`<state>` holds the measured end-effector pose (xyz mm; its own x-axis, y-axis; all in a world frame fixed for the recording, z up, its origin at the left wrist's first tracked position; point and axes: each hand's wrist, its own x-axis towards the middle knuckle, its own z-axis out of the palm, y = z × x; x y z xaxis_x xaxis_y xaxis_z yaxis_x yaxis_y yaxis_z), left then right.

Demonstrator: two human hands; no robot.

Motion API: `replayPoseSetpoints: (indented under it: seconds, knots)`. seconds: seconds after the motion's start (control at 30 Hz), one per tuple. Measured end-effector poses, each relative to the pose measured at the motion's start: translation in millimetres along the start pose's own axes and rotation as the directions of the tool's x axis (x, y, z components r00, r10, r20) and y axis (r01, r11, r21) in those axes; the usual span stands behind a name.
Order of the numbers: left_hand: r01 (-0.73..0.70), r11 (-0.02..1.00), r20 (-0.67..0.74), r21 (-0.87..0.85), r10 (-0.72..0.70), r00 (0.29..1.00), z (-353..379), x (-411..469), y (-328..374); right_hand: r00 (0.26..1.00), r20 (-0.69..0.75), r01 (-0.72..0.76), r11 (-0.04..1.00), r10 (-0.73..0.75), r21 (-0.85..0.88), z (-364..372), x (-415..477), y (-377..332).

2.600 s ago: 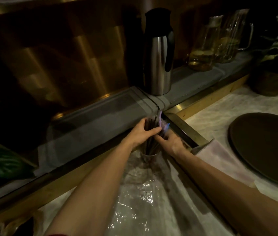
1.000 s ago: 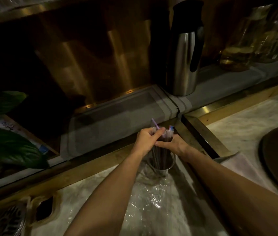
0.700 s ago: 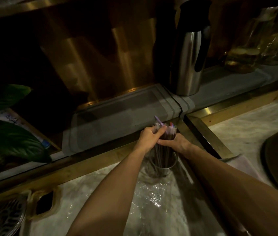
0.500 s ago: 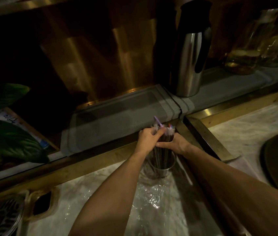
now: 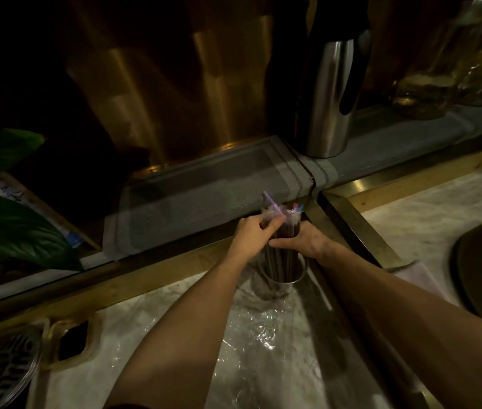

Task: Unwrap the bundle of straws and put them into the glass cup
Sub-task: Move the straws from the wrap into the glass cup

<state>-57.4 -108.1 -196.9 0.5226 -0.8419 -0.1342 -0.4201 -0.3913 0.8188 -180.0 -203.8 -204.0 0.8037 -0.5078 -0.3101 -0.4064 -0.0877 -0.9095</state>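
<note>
Dim marble bench [image 5: 157,314] with brass edging carries a glass cup [image 5: 281,280] close to its back edge, and crumpled clear plastic [image 5: 263,343] lies flat on the near side of the cup. Dark straws [image 5: 288,229] stand in the cup, coloured tips upward. The left hand [image 5: 251,234] pinches them near the top, and the right hand [image 5: 304,242] grips the bunch just above the rim.

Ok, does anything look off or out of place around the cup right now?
One purple straw pokes up above the other straws, leaning left. A loose sheet of clear wrap lies crumpled on the counter in front of the glass cup. Nothing looks spilled or broken.
</note>
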Motion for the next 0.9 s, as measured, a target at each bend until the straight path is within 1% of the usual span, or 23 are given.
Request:
replayPoseSetpoints:
  seconds: [0.07,0.13,0.2,0.27,0.33,0.43,0.5,0.57,0.7,0.73,0.8,0.9]
  knots:
    - [0.076,0.997,0.083,-0.027,-0.074,0.994,2,0,-5,0.999,-0.003,-0.035,0.999,0.035,0.029,1,-2,3]
    - [0.124,0.992,0.179,-0.01,-0.12,0.976,3,0,-10,0.999,0.005,-0.05,0.998,0.05,0.035,1,-5,4]
    - [0.121,0.993,0.187,0.006,-0.12,0.975,1,-2,-15,0.998,-0.009,-0.054,0.997,0.055,0.048,1,-6,4]
    - [0.085,0.996,0.179,0.033,-0.089,0.98,-2,-4,-18,0.998,-0.017,-0.056,0.998,0.057,0.038,0,-9,2]
    - [0.059,0.995,0.197,0.08,-0.074,0.978,-5,-6,-17,0.998,0.009,-0.059,0.998,0.059,0.019,-3,-13,-1]
    - [0.064,0.988,0.224,0.139,-0.095,0.97,-13,-6,-12,0.997,0.036,-0.063,0.998,0.063,-0.005,-8,-20,-9]
    - [0.068,0.982,0.251,0.174,-0.111,0.962,-20,-9,-4,0.997,0.043,-0.054,0.997,0.056,-0.049,-12,-25,-17]
    - [0.043,0.972,0.268,0.231,-0.105,0.958,-26,-13,2,0.997,0.043,-0.054,0.994,0.058,-0.098,-15,-30,-25]
    - [0.001,0.957,0.22,0.292,-0.068,0.973,-42,-24,9,0.998,0.04,-0.043,0.976,0.052,-0.213,-25,-41,-44]
    - [-0.006,0.946,0.193,0.325,-0.06,0.979,-48,-27,11,0.999,0.018,-0.045,0.966,0.051,-0.254,-27,-44,-48]
    - [-0.016,0.919,0.143,0.394,-0.045,0.989,-60,-31,14,0.996,-0.075,-0.07,0.939,0.047,-0.336,-32,-51,-57]
    - [-0.015,0.89,0.08,0.456,-0.024,0.996,-80,-46,26,0.984,-0.173,-0.037,0.917,-0.035,-0.397,-35,-63,-72]
